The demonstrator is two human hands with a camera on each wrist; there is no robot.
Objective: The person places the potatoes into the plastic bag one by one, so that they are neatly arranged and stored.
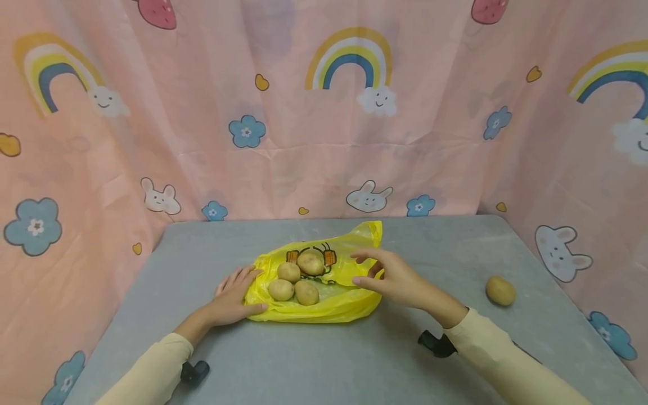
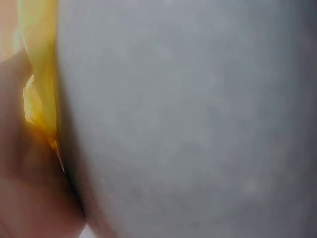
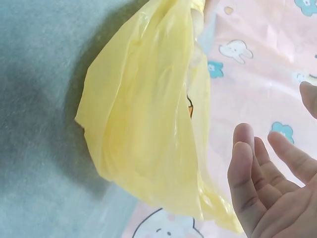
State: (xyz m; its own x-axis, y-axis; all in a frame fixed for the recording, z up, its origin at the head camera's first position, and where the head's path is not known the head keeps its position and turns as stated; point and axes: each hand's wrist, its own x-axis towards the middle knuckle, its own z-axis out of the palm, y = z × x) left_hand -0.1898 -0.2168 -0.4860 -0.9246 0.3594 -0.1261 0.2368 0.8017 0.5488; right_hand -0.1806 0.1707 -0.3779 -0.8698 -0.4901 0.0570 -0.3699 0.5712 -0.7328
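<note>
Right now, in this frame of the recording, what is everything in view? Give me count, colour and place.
Potatoes: four, tan, grouped at the bag, inside or on top unclear
Loose potato: one, tan, table's right side
Plastic bag: one, yellow, mid-table
Table: one, grey, under the bag
Printed cloth: piece count unclear, pink, around the table
Wrist devices: two, black, by the cuffs
Sleeves: two, cream, forearms
Left hand: one, bare, touching bag's left end
Right hand: one, bare, near bag's right end

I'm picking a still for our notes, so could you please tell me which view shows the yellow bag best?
The head view: it shows nearly all of the yellow bag, with its print. The right wrist view shows its outside close up, cut off at the top; the left wrist view shows only a blurred strip beside the left hand.
</note>
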